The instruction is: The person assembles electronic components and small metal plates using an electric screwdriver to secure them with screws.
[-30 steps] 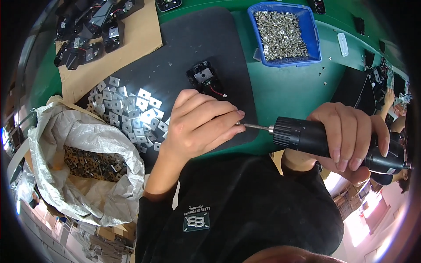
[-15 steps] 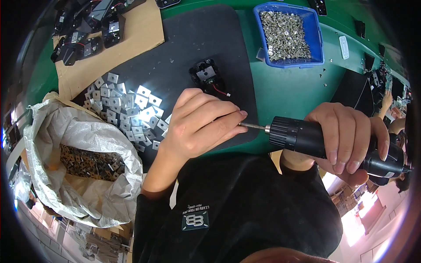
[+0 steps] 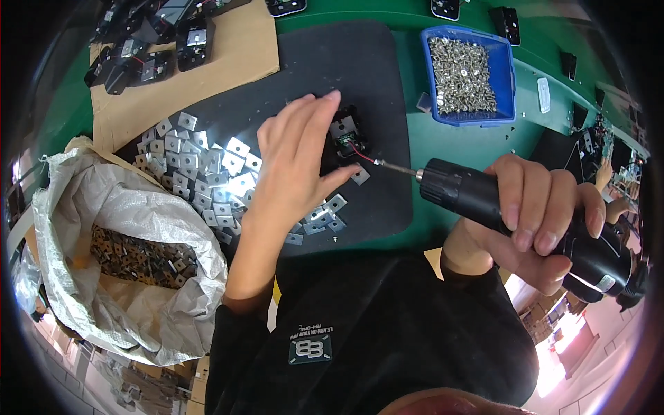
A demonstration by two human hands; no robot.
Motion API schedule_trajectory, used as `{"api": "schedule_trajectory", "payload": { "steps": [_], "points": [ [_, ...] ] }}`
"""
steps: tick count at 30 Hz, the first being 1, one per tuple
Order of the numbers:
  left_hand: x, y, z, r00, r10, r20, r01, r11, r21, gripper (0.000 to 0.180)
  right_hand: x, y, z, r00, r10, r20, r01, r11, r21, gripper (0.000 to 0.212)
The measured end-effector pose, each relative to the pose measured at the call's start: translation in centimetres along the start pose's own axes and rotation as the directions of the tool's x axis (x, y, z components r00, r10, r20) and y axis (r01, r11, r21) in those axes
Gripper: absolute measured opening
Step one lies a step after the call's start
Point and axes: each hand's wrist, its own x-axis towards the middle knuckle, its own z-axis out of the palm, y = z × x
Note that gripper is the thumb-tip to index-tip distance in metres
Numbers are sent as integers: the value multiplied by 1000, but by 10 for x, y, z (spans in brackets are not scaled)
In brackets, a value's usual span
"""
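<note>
My right hand (image 3: 543, 211) is wrapped round a black electric screwdriver (image 3: 460, 190). Its thin bit (image 3: 400, 168) points left, with the tip close to the white plug of a red wire. That wire runs from a small black plastic housing (image 3: 346, 128) with a silvery metal plate in it, lying on a dark mat (image 3: 380, 76). At the housing's left side my left hand (image 3: 294, 155) is open, index finger and thumb spread apart. Whether it touches the housing, I cannot tell. Many square metal plates with holes (image 3: 200, 166) lie scattered around and below this hand.
A blue bin (image 3: 512, 83) full of screws stands at the back right. On the left is a white woven sack (image 3: 138, 200) with small metal parts inside. More black housings (image 3: 194, 41) rest on cardboard (image 3: 242, 52) at the far left. Other people work at right.
My left hand has left the screwdriver's bit and moved up and left to the housing, its fingers spreading. The screwdriver has tilted slightly. The view has shifted a little.
</note>
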Motion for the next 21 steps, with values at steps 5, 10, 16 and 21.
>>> {"api": "schedule_trajectory", "payload": {
  "steps": [5,10,16,21],
  "points": [
    [4,-1,1,999,27,-17,-28,998,-48,86,4,20,8,1000,0,-15,-2,995,-96,44],
    [9,-1,2,1000,20,-23,-22,996,-90,80,11,36,8,1000,11,27,-7,989,-146,44],
    [8,-2,0,1000,7,-25,-10,993,-116,79,14,49,5,998,5,62,3,991,-131,46],
    [7,-2,1,1000,3,-22,-6,992,-123,77,11,55,4,998,1,60,8,989,-148,46]
  ]
}}
